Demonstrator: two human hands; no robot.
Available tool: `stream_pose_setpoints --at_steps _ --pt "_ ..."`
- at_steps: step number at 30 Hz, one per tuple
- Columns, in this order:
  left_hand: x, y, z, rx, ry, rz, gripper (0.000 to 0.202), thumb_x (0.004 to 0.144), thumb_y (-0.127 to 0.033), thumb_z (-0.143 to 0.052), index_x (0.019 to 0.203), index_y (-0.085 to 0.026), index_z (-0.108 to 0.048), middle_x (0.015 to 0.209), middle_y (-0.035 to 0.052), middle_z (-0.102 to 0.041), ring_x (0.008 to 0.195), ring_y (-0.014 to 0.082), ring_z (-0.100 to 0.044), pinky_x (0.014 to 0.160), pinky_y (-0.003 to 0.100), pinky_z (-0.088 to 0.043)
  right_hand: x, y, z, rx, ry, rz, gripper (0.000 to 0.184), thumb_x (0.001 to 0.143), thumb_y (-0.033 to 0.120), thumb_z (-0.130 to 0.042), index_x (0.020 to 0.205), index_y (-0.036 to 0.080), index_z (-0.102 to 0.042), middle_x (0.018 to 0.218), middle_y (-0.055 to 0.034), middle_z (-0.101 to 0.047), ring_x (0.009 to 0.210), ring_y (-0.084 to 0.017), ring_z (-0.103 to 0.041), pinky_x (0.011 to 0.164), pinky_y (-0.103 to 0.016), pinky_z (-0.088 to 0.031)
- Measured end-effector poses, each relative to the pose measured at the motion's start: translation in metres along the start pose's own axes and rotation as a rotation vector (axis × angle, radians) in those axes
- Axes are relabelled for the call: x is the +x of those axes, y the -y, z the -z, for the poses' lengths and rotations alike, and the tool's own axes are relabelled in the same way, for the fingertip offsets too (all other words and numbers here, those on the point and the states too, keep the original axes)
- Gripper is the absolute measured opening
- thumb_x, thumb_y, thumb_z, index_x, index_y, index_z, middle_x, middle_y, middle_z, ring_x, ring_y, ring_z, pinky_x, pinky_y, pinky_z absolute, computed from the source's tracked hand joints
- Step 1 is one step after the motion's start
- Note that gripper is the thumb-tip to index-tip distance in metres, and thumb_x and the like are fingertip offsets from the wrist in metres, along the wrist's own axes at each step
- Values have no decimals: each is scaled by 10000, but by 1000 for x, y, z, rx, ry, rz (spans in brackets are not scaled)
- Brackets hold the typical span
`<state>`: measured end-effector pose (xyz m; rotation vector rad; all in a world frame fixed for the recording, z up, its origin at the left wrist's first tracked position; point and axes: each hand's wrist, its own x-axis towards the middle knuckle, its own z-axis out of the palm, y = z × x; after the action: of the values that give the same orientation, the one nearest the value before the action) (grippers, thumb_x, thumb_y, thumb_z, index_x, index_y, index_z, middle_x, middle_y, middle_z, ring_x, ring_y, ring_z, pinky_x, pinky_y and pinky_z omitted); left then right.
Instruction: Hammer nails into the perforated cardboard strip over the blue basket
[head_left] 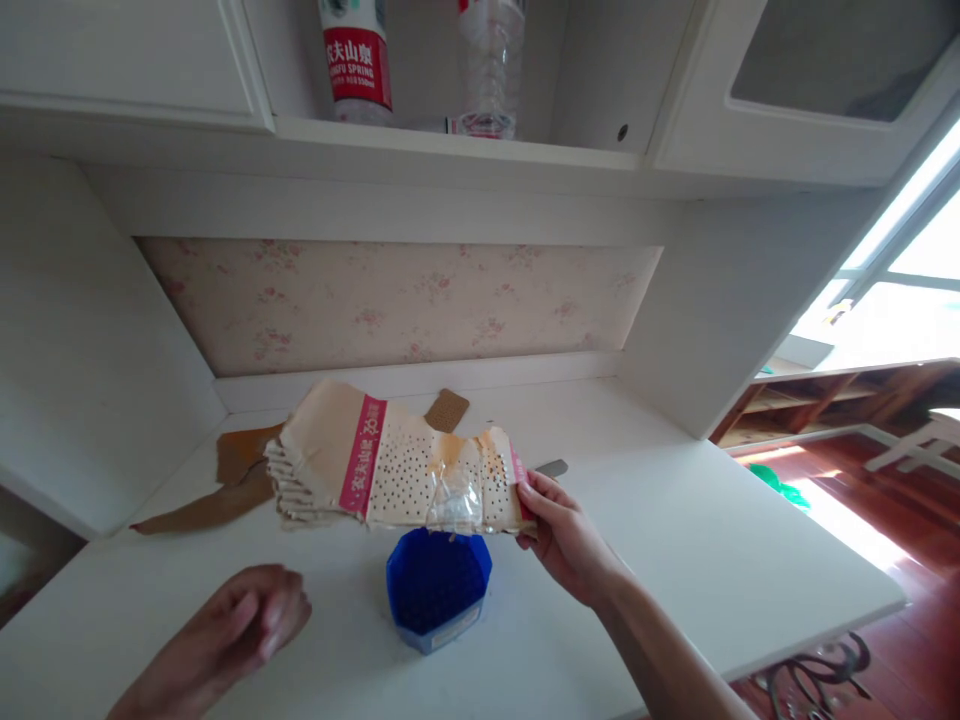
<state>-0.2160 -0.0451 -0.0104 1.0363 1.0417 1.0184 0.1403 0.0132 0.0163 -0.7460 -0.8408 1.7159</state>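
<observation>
My right hand (561,530) grips the right end of a stack of torn, beige cardboard sheets (390,470) dotted with small holes and crossed by a red printed band. The stack hangs level above the white desk (675,540). Right under it stands a blue hexagonal box (437,588), open at the top. My left hand (244,620) hovers low at the front left, fingers curled loosely, a little blurred, with nothing visible in them.
Brown cardboard scraps (225,485) lie at the desk's back left, a small perforated brown piece (447,409) near the back wall. Two water bottles (358,60) stand on the shelf above. The desk edge drops to a red wooden floor (885,520) on the right.
</observation>
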Motion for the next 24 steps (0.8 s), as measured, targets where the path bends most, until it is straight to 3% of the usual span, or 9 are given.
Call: stream_pose_setpoints --at_steps 1,3,5,8,14,17,21,24 --pt "9 -5 -9 -2 33 -1 462 727 -617 -723 612 -185 -606 556 -1 -512 522 114 -368 547 275 -336 7 -1 -2 10 -5 26 235 816 348 -759 971 179 -707 754 -3 -616 571 -96 -492 466 -187 -414" --pt "29 -15 -28 -11 26 8 284 821 -455 -716 846 -175 -675 743 16 -602 601 110 -429 601 260 -360 23 -6 -5 23 -14 76 238 823 351 -751 988 185 -709 791 -6 -631 595 -100 -493 487 -191 -420" --pt "50 -20 -45 -41 74 16 326 832 -410 -721 1063 -189 -656 936 45 -640 664 114 -487 629 262 -384 40 -12 -5 29 -21 114 238 824 366 -749 977 188 -712 821 -7 -641 620 -103 -495 507 -195 -421" --pt "81 -17 -66 -109 76 -38 413 827 -362 -736 1191 -209 -612 1030 45 -620 712 105 -541 624 246 -400 67 -23 -3 40 -15 126 236 815 394 -752 943 200 -713 807 6 -639 616 -100 -492 515 -201 -409" --pt "140 7 -99 -207 65 -55 347 785 -370 -775 1034 -146 -682 971 82 -676 823 170 -636 634 246 -490 107 -47 -4 49 37 77 299 801 411 -762 1008 201 -712 805 -16 -703 624 -128 -549 530 -232 -389" --pt "164 16 -110 -343 -36 -25 336 796 -346 -769 1029 -117 -696 924 115 -722 739 171 -668 584 236 -507 121 -57 -5 76 50 56 324 833 437 -719 1069 215 -697 893 -36 -740 698 -167 -611 593 -260 -430" --pt "184 31 -114 -469 -149 -28 267 785 -255 -780 997 -116 -699 896 105 -747 658 147 -681 562 218 -521 132 -71 -6 138 60 30 367 886 483 -624 1161 244 -672 1071 -50 -740 901 -212 -643 715 -290 -477" --pt "192 44 -111 -530 -205 -12 207 782 -234 -783 921 -104 -702 795 86 -747 606 133 -674 528 198 -510 136 -80 -6 169 79 7 377 903 450 -603 1220 252 -652 1115 -55 -734 918 -209 -646 729 -290 -479"
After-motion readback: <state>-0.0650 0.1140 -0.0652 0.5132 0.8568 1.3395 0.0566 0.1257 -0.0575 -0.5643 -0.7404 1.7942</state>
